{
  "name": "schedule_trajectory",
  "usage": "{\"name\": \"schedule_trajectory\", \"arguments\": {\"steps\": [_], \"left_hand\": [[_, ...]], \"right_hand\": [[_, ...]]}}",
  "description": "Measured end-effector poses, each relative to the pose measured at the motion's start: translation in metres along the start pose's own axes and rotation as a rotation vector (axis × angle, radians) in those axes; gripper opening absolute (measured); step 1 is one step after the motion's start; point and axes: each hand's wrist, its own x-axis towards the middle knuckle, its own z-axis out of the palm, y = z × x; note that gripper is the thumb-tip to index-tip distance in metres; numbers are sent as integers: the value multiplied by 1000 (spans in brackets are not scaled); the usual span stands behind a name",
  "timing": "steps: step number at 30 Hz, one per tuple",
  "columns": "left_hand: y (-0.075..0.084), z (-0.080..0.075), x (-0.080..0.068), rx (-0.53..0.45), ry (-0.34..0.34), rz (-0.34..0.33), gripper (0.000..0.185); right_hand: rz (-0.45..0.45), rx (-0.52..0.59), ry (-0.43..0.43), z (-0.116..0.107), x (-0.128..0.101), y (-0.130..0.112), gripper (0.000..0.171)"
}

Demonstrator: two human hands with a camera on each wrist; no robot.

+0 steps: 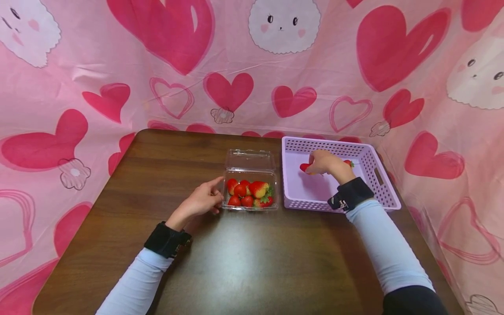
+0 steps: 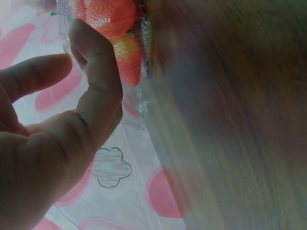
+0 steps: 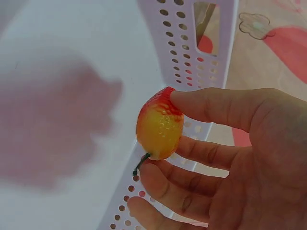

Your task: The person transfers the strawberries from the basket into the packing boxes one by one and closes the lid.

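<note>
Strawberry (image 3: pixel 159 125) half-hidden by right hand (image 1: pixel 327 164) fingers (image 3: pixel 216 108) over basket (image 1: pixel 378 175).

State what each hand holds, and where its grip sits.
The right hand pinches a strawberry by its sides, over the purple basket. The left hand holds nothing; fingers touch the clear container.

Clamshell box (image 1: pixel 250 189) sits mid-table, open top, so straight-down access is free; its raised lid (image 1: pixel 250 159) blocks the far side. Left hand (image 1: pixel 202 200) touches the box's left wall, closing that side. Right of the box, a narrow gap, then the lilac basket (image 1: pixel 379 181); its perforated walls block low passes. Right hand (image 1: pixel 324 162) with a strawberry (image 3: pixel 159 125) occupies the basket's middle. Table (image 1: pixel 244 267) nearer than the box is open.
</note>
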Motion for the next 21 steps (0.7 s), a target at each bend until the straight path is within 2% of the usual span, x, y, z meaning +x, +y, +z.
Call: {"name": "schedule_trajectory", "arguments": {"steps": [14, 21], "left_hand": [[-1, -1, 2, -3, 2, 7, 70], [-1, -2, 2, -4, -2, 8, 70]], "right_hand": [[-68, -22, 71, 5, -6, -13, 32], [-80, 4, 98, 8, -10, -18, 33]]}}
